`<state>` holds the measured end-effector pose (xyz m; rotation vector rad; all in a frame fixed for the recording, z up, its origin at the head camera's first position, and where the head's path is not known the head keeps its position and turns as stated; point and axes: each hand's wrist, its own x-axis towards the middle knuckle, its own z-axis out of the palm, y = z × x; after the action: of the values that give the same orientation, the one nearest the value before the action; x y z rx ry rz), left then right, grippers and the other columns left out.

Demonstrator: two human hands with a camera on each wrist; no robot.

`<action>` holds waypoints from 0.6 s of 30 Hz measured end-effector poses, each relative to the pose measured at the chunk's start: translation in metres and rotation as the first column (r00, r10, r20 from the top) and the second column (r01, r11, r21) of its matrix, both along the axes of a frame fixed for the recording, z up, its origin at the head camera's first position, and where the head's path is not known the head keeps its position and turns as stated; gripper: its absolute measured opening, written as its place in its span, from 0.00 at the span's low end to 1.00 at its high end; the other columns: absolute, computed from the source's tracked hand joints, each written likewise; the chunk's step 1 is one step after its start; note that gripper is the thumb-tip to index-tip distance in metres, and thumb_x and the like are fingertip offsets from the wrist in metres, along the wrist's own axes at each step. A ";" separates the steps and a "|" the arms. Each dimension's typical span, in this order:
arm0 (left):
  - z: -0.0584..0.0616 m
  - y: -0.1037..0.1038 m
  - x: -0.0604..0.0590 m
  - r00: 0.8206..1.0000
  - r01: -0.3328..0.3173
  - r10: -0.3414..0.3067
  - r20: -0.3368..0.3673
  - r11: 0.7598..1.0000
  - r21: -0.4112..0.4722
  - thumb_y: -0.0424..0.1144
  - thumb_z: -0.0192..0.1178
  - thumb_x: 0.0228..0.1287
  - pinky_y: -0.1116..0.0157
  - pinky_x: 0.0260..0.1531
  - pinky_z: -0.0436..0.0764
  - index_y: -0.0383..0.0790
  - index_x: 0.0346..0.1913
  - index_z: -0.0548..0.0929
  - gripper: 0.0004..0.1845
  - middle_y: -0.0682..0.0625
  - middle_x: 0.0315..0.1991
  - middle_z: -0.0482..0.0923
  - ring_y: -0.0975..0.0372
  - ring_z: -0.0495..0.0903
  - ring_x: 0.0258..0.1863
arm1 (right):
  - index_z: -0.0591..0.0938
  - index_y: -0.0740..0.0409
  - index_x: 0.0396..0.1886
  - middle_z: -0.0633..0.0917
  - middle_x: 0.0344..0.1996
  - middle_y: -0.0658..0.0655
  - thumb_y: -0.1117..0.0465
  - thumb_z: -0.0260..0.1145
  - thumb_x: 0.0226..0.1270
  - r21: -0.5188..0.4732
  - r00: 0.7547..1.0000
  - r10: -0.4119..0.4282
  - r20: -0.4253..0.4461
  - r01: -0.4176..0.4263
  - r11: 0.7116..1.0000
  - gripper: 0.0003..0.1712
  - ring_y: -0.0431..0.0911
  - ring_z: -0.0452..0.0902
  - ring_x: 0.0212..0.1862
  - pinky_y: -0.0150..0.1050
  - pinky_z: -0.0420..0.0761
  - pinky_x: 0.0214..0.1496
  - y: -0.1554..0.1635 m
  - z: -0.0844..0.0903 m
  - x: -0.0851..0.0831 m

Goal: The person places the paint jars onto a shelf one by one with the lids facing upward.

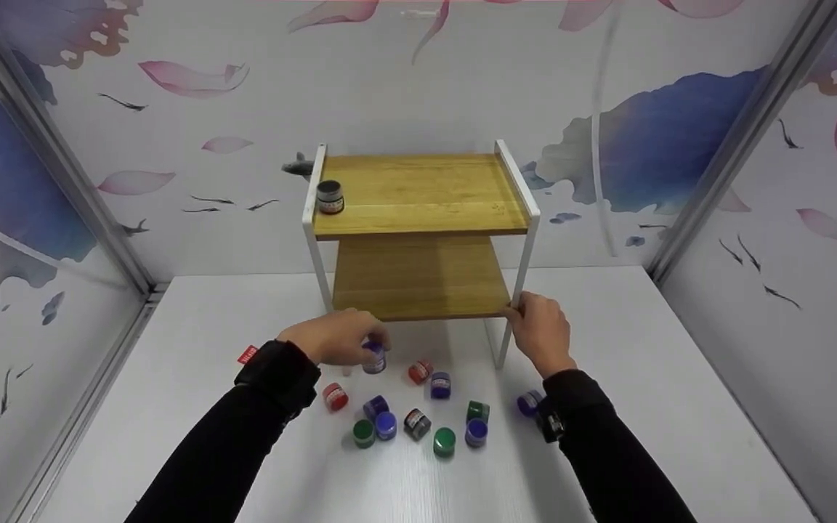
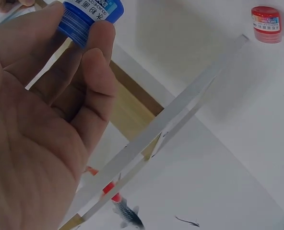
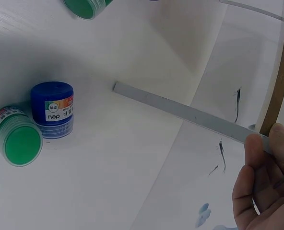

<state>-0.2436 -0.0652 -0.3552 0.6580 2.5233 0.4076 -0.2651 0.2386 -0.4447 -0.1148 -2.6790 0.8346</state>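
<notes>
My left hand (image 1: 337, 337) pinches a small blue paint jar (image 2: 90, 19) between thumb and fingertips, just in front of the shelf's lower board. In the head view this jar (image 1: 375, 359) looks violet and is partly covered by the fingers. With thumb and fingers my right hand (image 1: 543, 331) grips the right front leg (image 3: 180, 111) of a two-tier shelf (image 1: 418, 195), at the corner of the lower board (image 1: 422, 280). A dark-capped jar (image 1: 330, 197) stands on the top board at its left end.
Several jars lie or stand on the white table (image 1: 680, 407), among them a red jar (image 1: 335, 397), a green jar (image 1: 444, 442) and a dark jar (image 1: 417, 424). One blue jar (image 1: 530, 402) is beside my right wrist. Printed walls enclose the table.
</notes>
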 end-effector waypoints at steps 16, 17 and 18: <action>0.063 0.005 0.000 0.989 0.065 -0.065 -0.135 0.998 -0.007 0.38 0.60 0.66 0.56 0.56 0.78 0.45 0.53 0.84 0.14 0.47 0.52 0.82 0.56 0.79 0.51 | 0.84 0.62 0.29 0.85 0.23 0.58 0.57 0.68 0.65 0.001 1.000 0.012 0.000 -0.012 1.000 0.12 0.50 0.82 0.28 0.45 0.79 0.31 0.000 0.000 0.000; 0.068 0.006 0.000 0.988 0.064 -0.063 -0.141 0.998 -0.003 0.38 0.60 0.66 0.56 0.56 0.78 0.46 0.53 0.84 0.14 0.47 0.52 0.82 0.56 0.79 0.50 | 0.84 0.62 0.28 0.85 0.23 0.58 0.57 0.68 0.65 0.004 1.000 0.008 0.002 -0.008 1.000 0.12 0.49 0.81 0.27 0.45 0.78 0.30 0.000 0.000 0.000; 0.072 0.006 0.000 0.987 0.066 -0.066 -0.150 0.998 0.000 0.38 0.59 0.66 0.56 0.56 0.78 0.46 0.52 0.85 0.13 0.47 0.51 0.82 0.56 0.79 0.50 | 0.84 0.61 0.28 0.85 0.22 0.57 0.57 0.68 0.64 0.006 1.000 0.005 0.005 -0.005 1.000 0.12 0.49 0.80 0.27 0.44 0.77 0.30 0.000 0.000 0.000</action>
<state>-0.2435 -0.0594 -0.2832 0.7992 2.6335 0.3533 -0.2653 0.2382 -0.4445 -0.1084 -2.6872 0.8282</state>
